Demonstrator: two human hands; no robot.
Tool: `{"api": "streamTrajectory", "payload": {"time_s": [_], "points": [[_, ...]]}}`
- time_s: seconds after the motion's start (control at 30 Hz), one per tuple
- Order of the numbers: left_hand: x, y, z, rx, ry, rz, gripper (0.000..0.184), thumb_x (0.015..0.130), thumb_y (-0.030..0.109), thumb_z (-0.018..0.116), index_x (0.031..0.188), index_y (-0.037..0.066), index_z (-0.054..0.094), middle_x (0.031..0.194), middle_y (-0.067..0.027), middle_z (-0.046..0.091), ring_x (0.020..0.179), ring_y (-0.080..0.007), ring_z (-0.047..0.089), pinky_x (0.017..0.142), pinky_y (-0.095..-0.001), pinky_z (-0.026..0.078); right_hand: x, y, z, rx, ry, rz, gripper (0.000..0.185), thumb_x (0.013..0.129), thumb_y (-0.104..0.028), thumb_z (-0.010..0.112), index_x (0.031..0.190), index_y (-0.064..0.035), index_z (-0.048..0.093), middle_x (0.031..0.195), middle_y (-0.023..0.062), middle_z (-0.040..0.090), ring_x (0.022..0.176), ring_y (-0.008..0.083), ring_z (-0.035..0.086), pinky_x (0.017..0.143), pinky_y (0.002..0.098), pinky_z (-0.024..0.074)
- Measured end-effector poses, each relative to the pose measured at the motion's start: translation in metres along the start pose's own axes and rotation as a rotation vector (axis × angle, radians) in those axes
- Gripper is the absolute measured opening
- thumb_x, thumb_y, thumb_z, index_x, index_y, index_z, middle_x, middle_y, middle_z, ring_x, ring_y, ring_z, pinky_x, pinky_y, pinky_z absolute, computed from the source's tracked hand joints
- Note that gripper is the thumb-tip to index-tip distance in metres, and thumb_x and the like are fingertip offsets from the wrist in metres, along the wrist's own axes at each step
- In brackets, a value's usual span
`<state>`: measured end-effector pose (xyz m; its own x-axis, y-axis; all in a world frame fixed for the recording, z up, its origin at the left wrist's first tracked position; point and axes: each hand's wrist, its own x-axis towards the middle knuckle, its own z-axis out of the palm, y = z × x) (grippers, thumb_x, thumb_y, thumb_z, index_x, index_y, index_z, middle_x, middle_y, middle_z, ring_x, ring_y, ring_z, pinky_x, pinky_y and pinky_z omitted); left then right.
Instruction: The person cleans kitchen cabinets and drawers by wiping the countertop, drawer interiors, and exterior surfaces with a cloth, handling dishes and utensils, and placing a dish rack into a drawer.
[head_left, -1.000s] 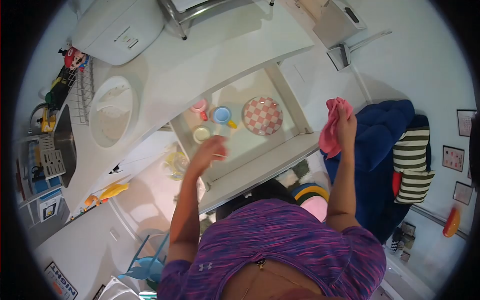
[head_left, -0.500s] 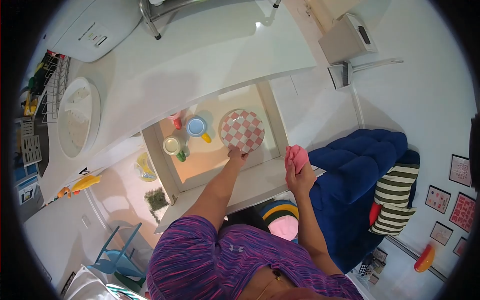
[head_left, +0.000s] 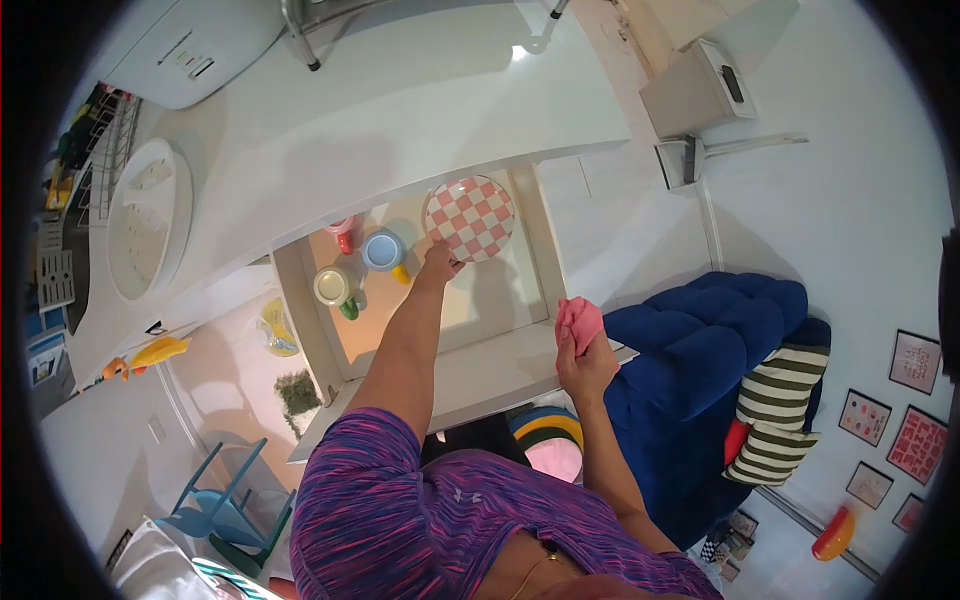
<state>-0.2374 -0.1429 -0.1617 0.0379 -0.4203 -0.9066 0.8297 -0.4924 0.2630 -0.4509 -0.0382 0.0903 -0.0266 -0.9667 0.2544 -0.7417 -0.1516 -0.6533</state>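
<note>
My left hand (head_left: 443, 262) is closed on the near left edge of a round pink-and-white checkered plate (head_left: 470, 218), which is over the back part of an open drawer (head_left: 465, 372). Whether the plate touches the drawer bottom I cannot tell. Left of it are a blue mug (head_left: 383, 250) with a yellow handle, a cream mug (head_left: 332, 287) with a green handle, and a pink mug (head_left: 341, 228) with a red handle, partly under the counter edge. Beyond the drawer's right front corner, my right hand (head_left: 587, 365) is wrapped round a crumpled pink cloth (head_left: 580, 322).
The white counter (head_left: 420, 110) overhangs the drawer's back and holds a white oval basin (head_left: 150, 225) and a white appliance (head_left: 185, 50). A blue tufted sofa (head_left: 700, 340) stands right, a blue chair (head_left: 215, 505) lower left, a grey bin (head_left: 690, 90) upper right.
My left hand has moved the plate farther toward the back of the drawer. My right hand still holds the pink cloth, and the whole view has shifted slightly.
</note>
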Motion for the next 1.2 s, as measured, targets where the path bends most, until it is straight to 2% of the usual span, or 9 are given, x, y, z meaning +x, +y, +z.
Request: {"api": "streamTrajectory", "payload": {"time_s": [0.1, 0.17, 0.23, 0.43, 0.7, 0.83, 0.97, 1.07, 1.2], "points": [[-0.026, 0.028, 0.017, 0.204, 0.29, 0.012, 0.042, 0.085, 0.03, 0.044, 0.122, 0.012, 0.035, 0.12, -0.009, 0.044, 0.106, -0.0286, 0.046, 0.086, -0.046, 0.04, 0.004, -0.009, 0.0, 0.064, 0.004, 0.008, 0.02, 0.074, -0.009, 0.06, 0.094, -0.0077, 0.058, 0.082, 0.0121, 0.06, 0.069, 0.0279, 0.059, 0.059, 0.0314, 0.0454], [-0.019, 0.051, 0.015, -0.494, -0.082, 0.464, 0.048, 0.084, 0.04, 0.043, 0.122, 0.013, 0.034, 0.122, -0.0069, 0.043, 0.107, -0.0265, 0.045, 0.085, -0.0458, 0.039, 0.003, -0.008, -0.002, 0.027, -0.012, 0.02, 0.02, 0.074, -0.01, 0.06, 0.094, -0.008, 0.058, 0.082, 0.0114, 0.06, 0.069, 0.0272, 0.059, 0.059, 0.0312, 0.0455], [-0.081, 0.104, 0.032, -0.758, 0.119, 0.473, 0.043, 0.084, 0.044, 0.039, 0.114, 0.014, 0.045, 0.116, -0.0042, 0.048, 0.106, -0.0225, 0.046, 0.087, -0.0425, 0.039, 0.0, -0.007, -0.004, -0.016, -0.024, 0.035, 0.02, 0.075, -0.01, 0.06, 0.095, -0.0084, 0.058, 0.081, 0.0107, 0.06, 0.069, 0.0265, 0.06, 0.059, 0.031, 0.0456], [-0.112, 0.152, 0.011, -0.801, -0.302, 0.644, 0.055, 0.074, 0.054, 0.045, 0.112, 0.014, 0.048, 0.111, -0.0031, 0.051, 0.102, -0.0221, 0.05, 0.084, -0.0388, 0.043, 0.002, -0.007, -0.002, 0.039, 0.031, -0.051, 0.018, 0.077, -0.014, 0.059, 0.094, -0.0074, 0.057, 0.08, 0.0113, 0.06, 0.067, 0.0287, 0.059, 0.057, 0.0327, 0.0454], [-0.107, 0.062, -0.047, -0.859, -0.25, 0.323, 0.053, 0.085, 0.046, 0.034, 0.114, 0.003, 0.042, 0.12, -0.0148, 0.042, 0.108, -0.0257, 0.046, 0.089, -0.0405, 0.041, 0.002, -0.012, -0.01, 0.002, -0.123, 0.14, 0.029, 0.082, -0.018, 0.055, 0.107, -0.0034, 0.055, 0.098, 0.0154, 0.06, 0.088, 0.0259, 0.06, 0.074, 0.0309, 0.0456], [-0.267, 0.021, -0.066, 0.263, -0.389, -0.035, 0.042, 0.091, 0.036, 0.031, 0.107, 0.001, 0.048, 0.099, -0.0143, 0.055, 0.099, -0.026, 0.053, 0.087, -0.0385, 0.041, 0.002, -0.002, -0.005, 0.396, 0.049, 0.054, 0.032, 0.085, -0.018, 0.052, 0.109, 0.0019, 0.051, 0.103, 0.014, 0.058, 0.093, 0.0242, 0.057, 0.079, 0.0308, 0.0432], [-0.348, 0.027, -0.119, 1.156, -0.306, 0.983, 0.04, 0.093, 0.031, 0.033, 0.099, -0.002, 0.054, 0.092, -0.0149, 0.059, 0.089, -0.0214, 0.055, 0.082, -0.0313, 0.041, -0.012, -0.04, 0.001, 0.17, -0.251, -0.263, 0.033, 0.079, -0.012, 0.052, 0.109, 0.0002, 0.05, 0.105, 0.013, 0.055, 0.095, 0.025, 0.053, 0.081, 0.0364, 0.0414], [-0.369, 0.057, -0.153, 0.933, 0.022, 1.089, 0.04, 0.092, 0.03, 0.033, 0.096, -0.003, 0.056, 0.09, -0.0151, 0.06, 0.088, -0.0207, 0.056, 0.08, -0.0302, 0.041, -0.037, -0.084, 0.049, -0.036, -0.735, -0.607, 0.037, 0.065, -0.007, 0.057, 0.101, -0.0064, 0.055, 0.103, 0.0149, 0.053, 0.09, 0.0332, 0.051, 0.08, 0.0413, 0.0409], [-0.377, 0.089, -0.186, 1.03, 0.143, 1.016, 0.035, 0.092, 0.025, 0.034, 0.097, -0.002, 0.056, 0.091, -0.0154, 0.06, 0.089, -0.0243, 0.056, 0.08, -0.0321, 0.041, -0.08, -0.141, 0.102, 0.433, -0.773, -1.001, 0.02, 0.068, -0.011, 0.055, 0.087, -0.0044, 0.057, 0.094, 0.0125, 0.056, 0.09, 0.0302, 0.054, 0.08, 0.0398, 0.0411]]}}
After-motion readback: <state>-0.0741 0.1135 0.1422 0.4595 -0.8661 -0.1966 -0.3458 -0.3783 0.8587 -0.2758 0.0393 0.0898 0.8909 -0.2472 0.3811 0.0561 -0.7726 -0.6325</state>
